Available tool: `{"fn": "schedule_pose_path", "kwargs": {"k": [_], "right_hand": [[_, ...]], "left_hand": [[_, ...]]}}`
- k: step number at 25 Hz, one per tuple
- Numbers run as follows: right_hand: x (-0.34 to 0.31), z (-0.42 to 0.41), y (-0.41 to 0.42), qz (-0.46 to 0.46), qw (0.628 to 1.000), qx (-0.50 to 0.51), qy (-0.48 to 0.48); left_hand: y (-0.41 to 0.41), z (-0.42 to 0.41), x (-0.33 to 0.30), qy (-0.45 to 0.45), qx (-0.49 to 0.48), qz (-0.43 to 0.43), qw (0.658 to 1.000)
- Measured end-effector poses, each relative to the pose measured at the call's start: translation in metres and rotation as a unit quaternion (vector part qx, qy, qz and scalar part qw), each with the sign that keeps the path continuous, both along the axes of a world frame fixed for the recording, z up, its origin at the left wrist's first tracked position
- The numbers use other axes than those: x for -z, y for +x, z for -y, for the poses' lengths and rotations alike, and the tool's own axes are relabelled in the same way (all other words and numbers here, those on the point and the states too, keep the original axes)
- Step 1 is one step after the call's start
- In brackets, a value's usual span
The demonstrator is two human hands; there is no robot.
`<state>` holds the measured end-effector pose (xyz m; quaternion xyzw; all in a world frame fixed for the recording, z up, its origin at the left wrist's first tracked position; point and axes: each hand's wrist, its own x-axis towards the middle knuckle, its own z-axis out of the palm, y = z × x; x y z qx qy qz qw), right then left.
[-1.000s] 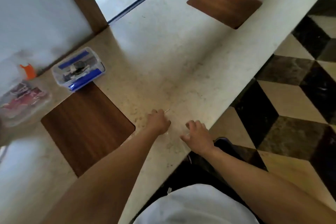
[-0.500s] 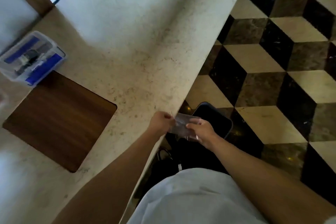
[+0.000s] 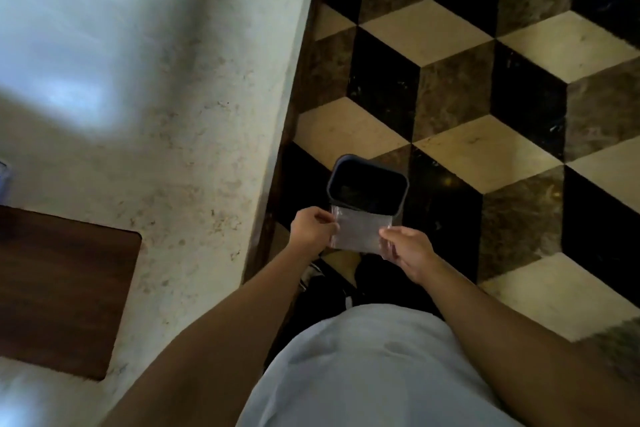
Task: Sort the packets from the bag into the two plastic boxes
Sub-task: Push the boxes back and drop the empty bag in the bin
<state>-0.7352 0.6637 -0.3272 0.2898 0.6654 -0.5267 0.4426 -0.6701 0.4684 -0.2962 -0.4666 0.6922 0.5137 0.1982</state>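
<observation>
A small clear plastic bag is stretched flat between both hands, off the counter's edge and just above the near rim of a dark bin on the floor. My left hand pinches its left edge. My right hand pinches its right edge. The bag looks empty and see-through. The two plastic boxes are out of view, apart from a sliver at the far left edge that I cannot identify.
The dark rectangular bin stands open on the cube-patterned tile floor. The pale stone counter fills the left side, with a wooden inlay panel at lower left. Dark shoes show beneath the hands.
Both hands lifted the clear bag off the counter and carried it right, out over the floor bin. The view swung right, and the blue-lidded box left the frame.
</observation>
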Motion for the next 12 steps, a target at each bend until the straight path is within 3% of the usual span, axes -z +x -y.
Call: {"fn": "schedule_pose_path", "kwargs": {"k": [6, 12], "right_hand": [[0.059, -0.037, -0.047, 0.024, 0.999, 0.013, 0.022], [0.214, -0.026, -0.102, 0.025, 0.997, -0.014, 0.066]], "left_hand": [[-0.056, -0.028, 0.071, -0.001, -0.008, 0.005, 1.0], [-0.121, -0.027, 0.224, -0.001, -0.073, 0.04, 0.997]]}}
